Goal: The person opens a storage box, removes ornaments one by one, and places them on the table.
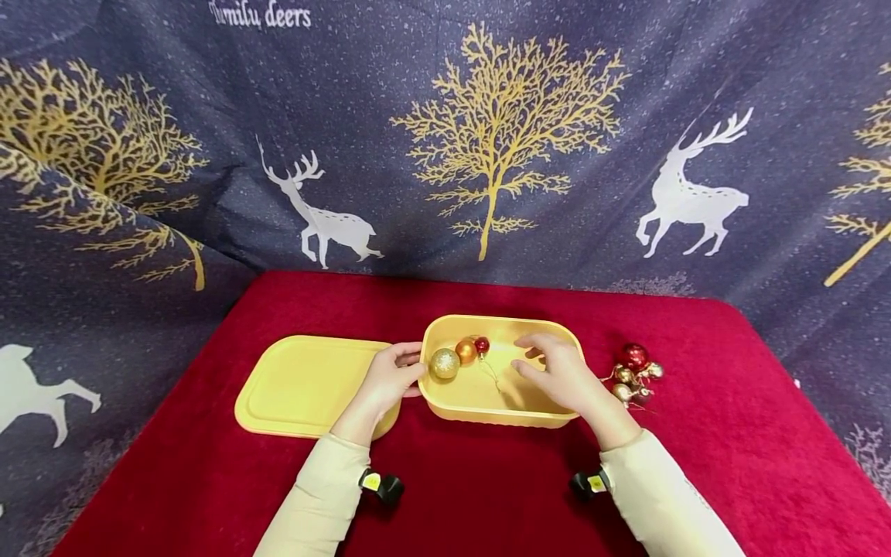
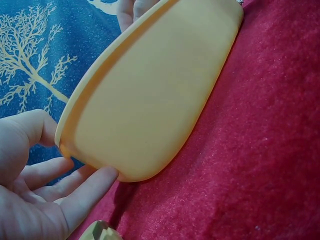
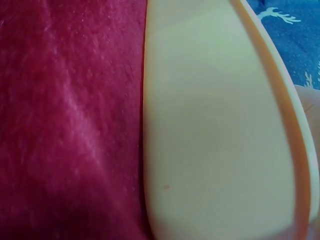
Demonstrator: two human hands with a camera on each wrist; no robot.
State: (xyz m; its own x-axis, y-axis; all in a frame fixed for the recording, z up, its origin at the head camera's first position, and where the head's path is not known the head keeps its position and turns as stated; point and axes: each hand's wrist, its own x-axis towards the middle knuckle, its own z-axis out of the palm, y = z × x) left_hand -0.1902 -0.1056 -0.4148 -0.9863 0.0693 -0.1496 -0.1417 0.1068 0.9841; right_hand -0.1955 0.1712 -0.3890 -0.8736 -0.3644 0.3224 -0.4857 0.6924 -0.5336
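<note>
Cream sleeves (image 1: 313, 487) nearest; left hand (image 1: 388, 377) grips left end of yellow box (image 1: 497, 415), right hand (image 1: 557, 373) over its right half, thumb and fingers apart. Three baubles (image 1: 444, 363) inside, lid (image 1: 299, 387) left, loose baubles (image 1: 634, 356) right, red counter (image 1: 487, 487).

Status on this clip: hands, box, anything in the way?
Left hand grips box at its left end. Right hand over box, holding nothing visible. Three baubles inside, more baubles outside at right. No obstruction seen; lid lies left.
</note>
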